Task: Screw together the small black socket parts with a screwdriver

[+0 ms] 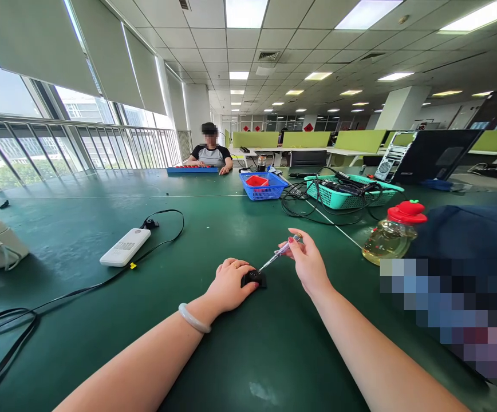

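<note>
We see a blue basket (pixel 262 191) holding a red tray (pixel 257 181), a teal basket (pixel 351 194) full of cables, and a red-capped bottle (pixel 394 232) of yellowish liquid; the white power bank's (pixel 125 247) print is unreadable. Our left hand (pixel 230 286) curls over a small black part (pixel 255 278) on the green table (pixel 102 194), while our right hand (pixel 306 260) pinches a clear-handled screwdriver (pixel 279 252), tip touching that part.

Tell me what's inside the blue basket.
The blue basket holds a red tray, showing above the rim. Anything lower is hidden by the mesh walls and the tray. Nearer, the left hand steadies a black part while the right hand holds a screwdriver.
</note>
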The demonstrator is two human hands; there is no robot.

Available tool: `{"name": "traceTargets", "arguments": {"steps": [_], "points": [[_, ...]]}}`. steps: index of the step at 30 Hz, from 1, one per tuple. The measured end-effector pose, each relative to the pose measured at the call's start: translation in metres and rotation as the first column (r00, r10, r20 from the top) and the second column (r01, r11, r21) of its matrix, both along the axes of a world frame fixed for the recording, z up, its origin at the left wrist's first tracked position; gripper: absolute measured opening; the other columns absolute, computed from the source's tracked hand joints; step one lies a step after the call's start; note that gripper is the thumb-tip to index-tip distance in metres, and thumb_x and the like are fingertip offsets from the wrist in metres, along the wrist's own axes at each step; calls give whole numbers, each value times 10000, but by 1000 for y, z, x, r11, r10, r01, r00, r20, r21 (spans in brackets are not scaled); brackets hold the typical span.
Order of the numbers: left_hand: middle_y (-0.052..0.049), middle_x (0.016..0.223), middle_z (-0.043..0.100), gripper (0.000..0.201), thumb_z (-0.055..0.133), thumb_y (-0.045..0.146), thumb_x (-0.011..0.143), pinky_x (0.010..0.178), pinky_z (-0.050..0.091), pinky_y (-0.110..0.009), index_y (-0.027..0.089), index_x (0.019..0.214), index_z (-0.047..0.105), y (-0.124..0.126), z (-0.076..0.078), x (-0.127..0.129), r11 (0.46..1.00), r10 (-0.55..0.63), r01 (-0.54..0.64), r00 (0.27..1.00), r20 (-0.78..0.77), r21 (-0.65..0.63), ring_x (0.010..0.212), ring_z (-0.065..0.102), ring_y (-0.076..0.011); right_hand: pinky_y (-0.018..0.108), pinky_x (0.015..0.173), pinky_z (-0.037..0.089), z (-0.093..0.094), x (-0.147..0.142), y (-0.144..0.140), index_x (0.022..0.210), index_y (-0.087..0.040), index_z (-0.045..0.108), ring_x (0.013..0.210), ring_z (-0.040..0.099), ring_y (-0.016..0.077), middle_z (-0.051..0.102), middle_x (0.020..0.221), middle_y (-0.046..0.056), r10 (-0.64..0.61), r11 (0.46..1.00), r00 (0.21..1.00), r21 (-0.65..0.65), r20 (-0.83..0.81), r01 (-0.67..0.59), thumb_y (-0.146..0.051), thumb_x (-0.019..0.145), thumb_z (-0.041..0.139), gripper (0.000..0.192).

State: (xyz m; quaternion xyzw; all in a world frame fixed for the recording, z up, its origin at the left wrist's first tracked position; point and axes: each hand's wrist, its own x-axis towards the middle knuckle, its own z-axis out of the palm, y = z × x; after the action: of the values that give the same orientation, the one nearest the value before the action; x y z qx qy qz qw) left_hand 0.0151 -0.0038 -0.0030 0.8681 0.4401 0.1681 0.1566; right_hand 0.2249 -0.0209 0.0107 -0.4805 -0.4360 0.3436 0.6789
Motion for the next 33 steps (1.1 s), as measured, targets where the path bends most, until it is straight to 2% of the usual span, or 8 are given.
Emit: {"name": "traceTargets", "arguments": {"steps": [6,10,20,33], "points": [[-37,1308,659,416,629,377,870,1146,352,-523,293,1277,622,0,-1,0,1000,-11,11,1000,21,-2,1310,463,-298,488,961,535,4,-5,-6,1274,-257,528,851,728,220,737,905,23,142,986,989,77,40,-145,-622,797,698,624],[-41,1281,665,345,635,372,867,1139,358,-523,283,1200,646,0,-2,0,1000,-5,5,1000,30,6,1300,469,-299,488,969,532,4,-7,-7,1301,-263,495,879,725,222,731,884,17,190,975,979,100,73,-197,-589,809,706,627],[-33,1281,665,299,629,363,865,1130,364,-528,281,1152,646,1,-1,1,1000,-8,8,1000,26,0,1300,467,-301,526,990,507,-2,-2,-1,1281,-264,515,879,730,250,706,799,-3,53,999,997,10,62,-54,-607,767,725,653],[-33,1300,654,317,655,388,857,1128,361,-535,295,1160,645,0,-2,1,1000,-24,24,999,22,-3,1311,457,-304,488,936,539,1,-1,-1,1183,-249,542,817,746,258,661,695,-37,12,1000,1000,-10,17,-12,-655,649,793,716]]}}
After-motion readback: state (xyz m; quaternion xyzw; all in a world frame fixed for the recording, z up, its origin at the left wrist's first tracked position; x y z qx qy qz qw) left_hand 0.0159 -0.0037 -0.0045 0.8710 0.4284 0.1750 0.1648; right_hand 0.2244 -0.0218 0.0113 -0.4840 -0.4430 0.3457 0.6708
